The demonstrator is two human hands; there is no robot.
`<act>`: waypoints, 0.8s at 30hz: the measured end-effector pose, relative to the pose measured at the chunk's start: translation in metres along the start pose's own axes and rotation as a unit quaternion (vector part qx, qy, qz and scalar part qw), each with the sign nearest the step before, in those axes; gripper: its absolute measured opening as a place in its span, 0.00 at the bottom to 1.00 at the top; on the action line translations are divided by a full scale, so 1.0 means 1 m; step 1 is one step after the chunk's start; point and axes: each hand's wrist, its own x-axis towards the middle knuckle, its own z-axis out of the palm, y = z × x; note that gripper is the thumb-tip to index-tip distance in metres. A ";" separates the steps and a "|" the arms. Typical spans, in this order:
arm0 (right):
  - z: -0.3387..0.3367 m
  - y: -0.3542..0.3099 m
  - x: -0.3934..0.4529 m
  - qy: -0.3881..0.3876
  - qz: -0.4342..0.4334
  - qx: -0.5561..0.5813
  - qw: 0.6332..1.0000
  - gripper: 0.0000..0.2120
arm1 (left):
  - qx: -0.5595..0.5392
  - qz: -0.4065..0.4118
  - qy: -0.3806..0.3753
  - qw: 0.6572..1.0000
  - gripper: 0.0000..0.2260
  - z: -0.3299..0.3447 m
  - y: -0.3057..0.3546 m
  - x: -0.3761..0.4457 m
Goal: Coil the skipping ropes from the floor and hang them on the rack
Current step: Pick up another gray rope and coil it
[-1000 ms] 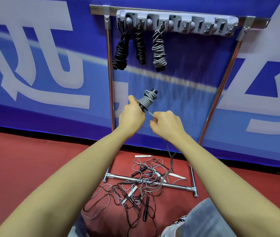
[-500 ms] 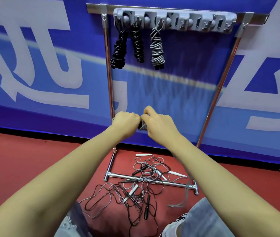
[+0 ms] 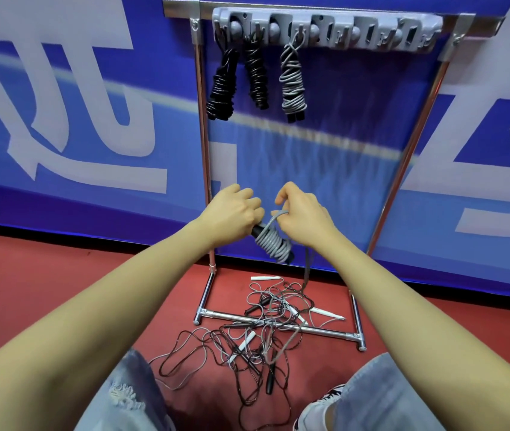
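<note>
My left hand (image 3: 235, 209) grips the black handles of a grey skipping rope (image 3: 272, 244), whose coils are wound around them and point down to the right. My right hand (image 3: 303, 213) pinches the free grey cord just above the coil; the loose end hangs down toward the floor. On the grey hook strip (image 3: 325, 29) of the metal rack hang three coiled ropes: two black ones (image 3: 222, 85) (image 3: 256, 76) and a grey one (image 3: 292, 79). A tangle of black and grey ropes (image 3: 263, 331) with white and black handles lies on the red floor over the rack's base.
The rack's chrome uprights (image 3: 202, 150) and base bar (image 3: 278, 321) stand against a blue banner wall. Several hooks to the right on the strip are free. My knees in jeans (image 3: 123, 393) and a shoe (image 3: 319, 409) are at the bottom edge.
The grey coil pointed up a second ago; both hands dropped and turned it, so it now points down to the right, with my right hand bringing the cord over it.
</note>
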 end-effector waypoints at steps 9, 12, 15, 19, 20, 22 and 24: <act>-0.003 0.010 0.006 0.009 0.038 0.049 0.998 0.12 | -0.166 -0.084 0.115 0.976 0.09 -0.010 -0.001 0.004; -0.003 0.010 0.004 0.031 0.057 0.124 0.990 0.12 | -0.320 -0.265 0.099 0.904 0.09 -0.028 0.013 0.012; -0.006 0.006 0.003 0.058 0.027 0.063 0.996 0.10 | -0.408 -0.431 0.058 0.803 0.10 -0.034 0.020 0.024; -0.008 0.000 0.001 0.046 0.016 0.014 0.999 0.12 | -0.401 -0.504 0.014 0.765 0.12 -0.029 0.020 0.036; -0.007 0.000 0.000 0.038 0.013 0.007 0.999 0.12 | -0.384 -0.513 -0.007 0.768 0.11 -0.026 0.019 0.036; -0.008 -0.001 -0.003 0.031 0.008 0.001 0.999 0.11 | -0.346 -0.516 -0.050 0.782 0.11 -0.020 0.018 0.035; -0.011 -0.003 -0.006 0.028 0.002 -0.013 1.000 0.10 | -0.308 -0.510 -0.094 0.798 0.12 -0.013 0.016 0.033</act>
